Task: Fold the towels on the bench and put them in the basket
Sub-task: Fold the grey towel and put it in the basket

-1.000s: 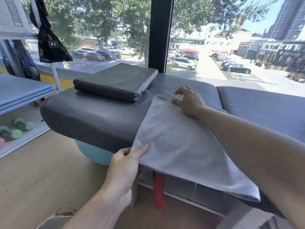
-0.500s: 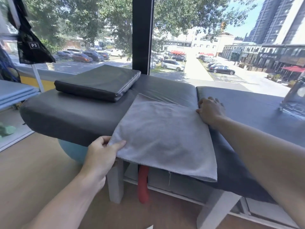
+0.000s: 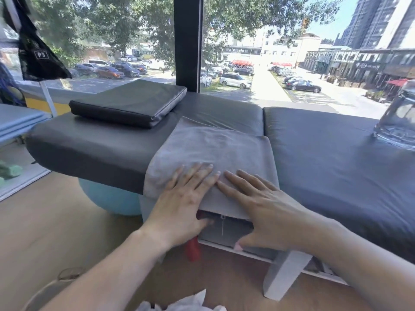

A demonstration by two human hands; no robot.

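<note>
— Both hands have come together since a second ago: left hand (image 3: 186,198) and right hand (image 3: 258,203) lie flat, fingers straight, on the grey towel (image 3: 215,149) at the bench (image 3: 325,153) edge.

— Risk? That overhanging front hem could drag it off.

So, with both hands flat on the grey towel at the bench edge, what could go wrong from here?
1. The towel hangs over the front edge of the bench; if the left hand and right hand lift, it may slide to the floor.
2. The hands press only the near part, so the far layers may shift and the fold come out uneven.
3. The glass jar stands on the bench to the right; a wide sweep could knock it.
</note>
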